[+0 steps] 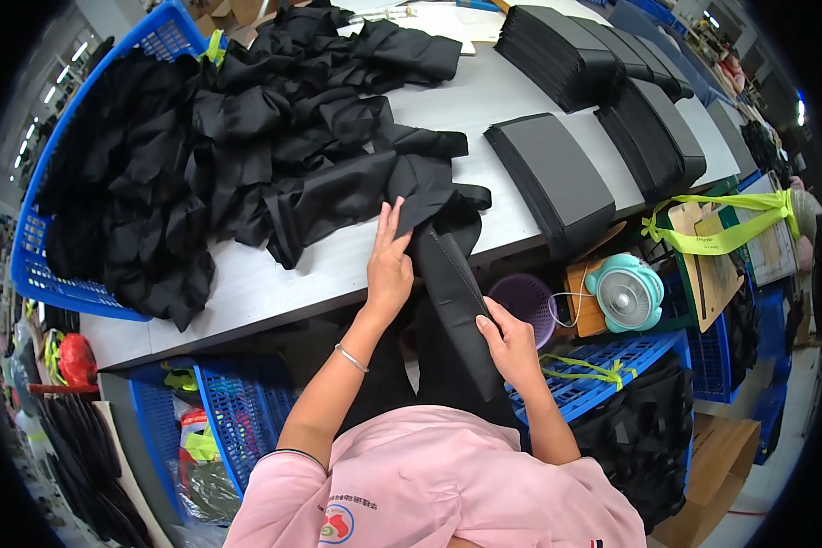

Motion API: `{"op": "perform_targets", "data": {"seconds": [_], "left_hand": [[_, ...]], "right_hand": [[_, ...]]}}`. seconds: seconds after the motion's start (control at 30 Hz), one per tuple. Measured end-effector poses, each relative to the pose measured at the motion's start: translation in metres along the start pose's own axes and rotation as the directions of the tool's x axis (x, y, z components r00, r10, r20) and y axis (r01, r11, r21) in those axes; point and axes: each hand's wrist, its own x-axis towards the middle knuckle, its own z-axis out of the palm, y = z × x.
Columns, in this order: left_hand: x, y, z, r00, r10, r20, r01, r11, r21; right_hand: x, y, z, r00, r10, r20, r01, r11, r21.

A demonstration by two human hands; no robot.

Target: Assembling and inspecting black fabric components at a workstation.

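A black fabric piece (447, 292) with a stitched edge hangs over the table's front edge toward my lap. My right hand (511, 342) pinches its edge between thumb and fingers, low and just in front of my body. At the table edge, my left hand (391, 265) has its fingers stretched out, their tips against the upper part of the black cloth. Beyond the fingertips spreads a large crumpled heap of black fabric pieces (292, 119), which runs left into a blue plastic basket (68, 137).
Neat stacks of flat black panels (562, 160) stand at the table's right. Below that side are a teal fan (626, 297), a purple bin (523, 306) and a blue crate (648, 352) with black fabric. Another blue crate (247, 402) sits under the table's left.
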Motion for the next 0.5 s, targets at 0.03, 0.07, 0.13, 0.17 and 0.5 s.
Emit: {"op": "perform_targets", "data": {"seconds": [0.03,0.07,0.13,0.17,0.5], "left_hand": [[0.001,0.007,-0.003,0.997,0.056,0.058,-0.056,0.998,-0.001],[0.001,0.015,-0.005,0.987,0.112,0.117,-0.112,0.994,-0.007],[0.000,0.031,-0.006,0.957,0.215,0.196,-0.220,0.976,0.004],[-0.002,0.039,-0.006,0.927,0.285,0.246,-0.285,0.958,-0.037],[-0.018,0.069,-0.007,0.844,0.416,0.338,-0.348,0.905,-0.246]], "right_hand": [[-0.002,-0.013,-0.001,1.000,-0.005,-0.014,0.003,0.989,-0.146],[-0.003,-0.021,-0.001,1.000,-0.011,-0.028,0.003,0.957,-0.289],[0.002,-0.021,0.005,0.989,-0.132,-0.063,0.097,0.917,-0.388],[0.005,-0.022,0.007,0.964,-0.255,-0.079,0.186,0.854,-0.487],[0.022,-0.009,0.029,0.929,-0.357,-0.101,0.185,0.682,-0.707]]}}
